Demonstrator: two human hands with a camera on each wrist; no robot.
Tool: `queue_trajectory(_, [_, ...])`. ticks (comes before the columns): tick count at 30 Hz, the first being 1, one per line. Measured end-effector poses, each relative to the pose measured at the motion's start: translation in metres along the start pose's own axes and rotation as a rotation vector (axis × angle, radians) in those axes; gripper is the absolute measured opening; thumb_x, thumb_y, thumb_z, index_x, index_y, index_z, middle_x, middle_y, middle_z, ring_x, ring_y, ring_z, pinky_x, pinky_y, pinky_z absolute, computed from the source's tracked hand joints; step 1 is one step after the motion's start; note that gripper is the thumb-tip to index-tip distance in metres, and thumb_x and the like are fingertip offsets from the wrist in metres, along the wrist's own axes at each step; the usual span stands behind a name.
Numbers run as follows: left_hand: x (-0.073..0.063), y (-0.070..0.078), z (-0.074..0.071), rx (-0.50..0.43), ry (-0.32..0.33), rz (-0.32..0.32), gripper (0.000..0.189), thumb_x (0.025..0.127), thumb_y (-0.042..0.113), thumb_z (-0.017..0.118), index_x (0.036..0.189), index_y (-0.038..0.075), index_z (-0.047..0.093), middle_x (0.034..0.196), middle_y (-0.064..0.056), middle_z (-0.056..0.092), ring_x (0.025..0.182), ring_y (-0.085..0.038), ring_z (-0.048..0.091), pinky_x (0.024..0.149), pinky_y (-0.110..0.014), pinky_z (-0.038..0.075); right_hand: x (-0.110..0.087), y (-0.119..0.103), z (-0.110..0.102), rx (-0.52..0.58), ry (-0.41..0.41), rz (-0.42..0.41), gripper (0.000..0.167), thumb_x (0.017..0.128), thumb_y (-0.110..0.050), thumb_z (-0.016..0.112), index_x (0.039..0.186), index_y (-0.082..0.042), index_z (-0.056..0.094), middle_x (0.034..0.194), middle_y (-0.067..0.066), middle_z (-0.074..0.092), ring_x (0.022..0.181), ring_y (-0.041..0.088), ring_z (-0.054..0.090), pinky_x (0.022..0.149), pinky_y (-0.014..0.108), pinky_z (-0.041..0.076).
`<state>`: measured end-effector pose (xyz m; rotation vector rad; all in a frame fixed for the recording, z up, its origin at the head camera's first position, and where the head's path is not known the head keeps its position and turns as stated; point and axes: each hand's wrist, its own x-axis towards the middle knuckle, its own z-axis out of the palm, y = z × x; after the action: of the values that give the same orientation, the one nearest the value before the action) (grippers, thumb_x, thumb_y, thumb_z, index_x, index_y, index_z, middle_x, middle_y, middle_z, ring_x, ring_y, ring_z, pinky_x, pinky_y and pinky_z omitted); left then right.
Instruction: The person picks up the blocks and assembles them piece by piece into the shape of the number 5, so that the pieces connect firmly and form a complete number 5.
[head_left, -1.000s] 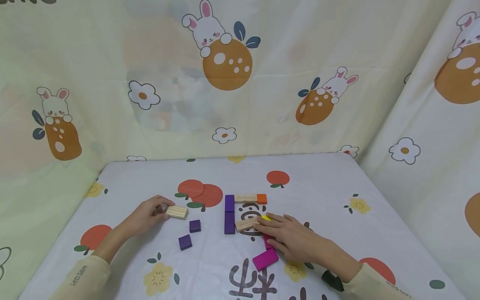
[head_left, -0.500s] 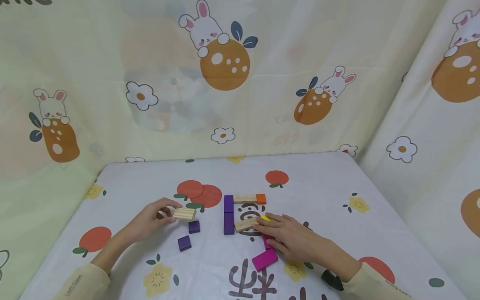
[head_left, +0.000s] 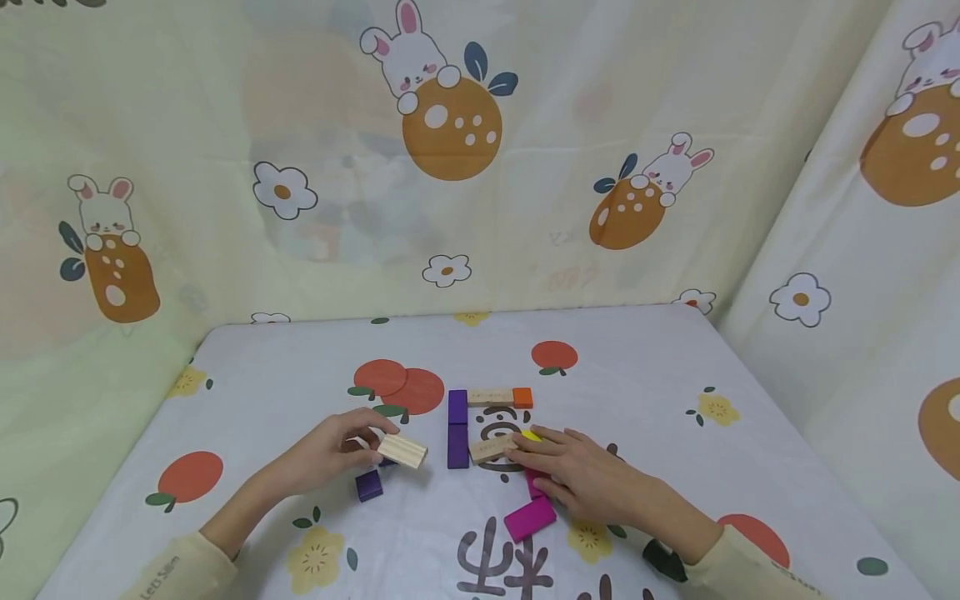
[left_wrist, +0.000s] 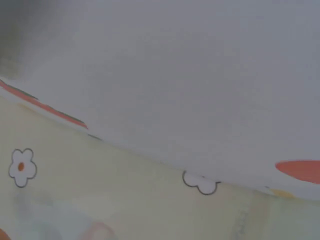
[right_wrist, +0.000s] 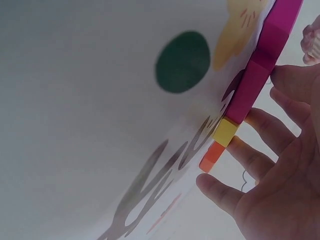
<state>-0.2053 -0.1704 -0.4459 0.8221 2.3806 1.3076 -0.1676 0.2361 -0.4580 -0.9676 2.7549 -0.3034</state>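
Note:
My left hand (head_left: 333,452) pinches a small bundle of pale wooden blocks (head_left: 402,451), with lengthwise seams, between thumb and fingers. It is over two purple cubes (head_left: 369,486), covering most of the far one. My right hand (head_left: 581,473) lies flat with fingers spread on the row at the right. Its fingertips touch a yellow block (right_wrist: 226,131), a plain wooden block (head_left: 492,449) and a magenta block (right_wrist: 251,85). In the right wrist view an orange block (right_wrist: 212,157) sits just past the yellow one. The left wrist view shows only cloth and curtain, no fingers.
Two purple blocks (head_left: 457,429) stand end to end, left of the wooden ones. A wooden block (head_left: 491,398) joins the orange block at the far side. A second magenta block (head_left: 530,519) lies nearer. A black object (head_left: 664,560) is by the right wrist.
My left hand has moved right and nearer with the wooden blocks, from beyond the purple cubes to over them, and the bundle has turned at a slant. The right hand stays in place.

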Motion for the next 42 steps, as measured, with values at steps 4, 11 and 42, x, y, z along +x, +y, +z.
queue_trajectory(4, [0.001,0.005,0.01,-0.045,-0.048,-0.005,0.033,0.098,0.002,0.072,0.13,0.005,0.067,0.13,-0.018,0.064,0.101,-0.012,0.065,0.085,-0.021,0.059,0.001,0.001,0.001,0.0,-0.001,-0.004,0.059,0.108,-0.033,0.06,0.163,-0.036,0.041,0.17,-0.006,0.044,0.16,0.034,0.037,0.124,0.064,0.036])
queue_trajectory(11, [0.002,0.016,0.026,0.001,-0.062,0.014,0.032,0.094,-0.002,0.075,0.125,0.007,0.07,0.114,-0.01,0.066,0.094,-0.007,0.063,0.082,-0.02,0.057,0.003,0.001,0.001,0.0,0.002,-0.008,0.058,0.108,-0.032,0.059,0.163,-0.036,0.041,0.17,-0.007,0.043,0.16,0.033,0.036,0.124,0.064,0.037])
queue_trajectory(42, [0.008,0.032,0.068,0.227,-0.185,-0.091,0.03,0.087,0.013,0.086,0.116,0.019,0.078,0.096,0.009,0.063,0.075,-0.002,0.052,0.067,-0.016,0.045,0.001,-0.001,-0.002,0.038,-0.022,0.021,0.06,0.107,-0.032,0.061,0.162,-0.04,0.041,0.17,-0.008,0.043,0.161,0.032,0.036,0.125,0.064,0.036])
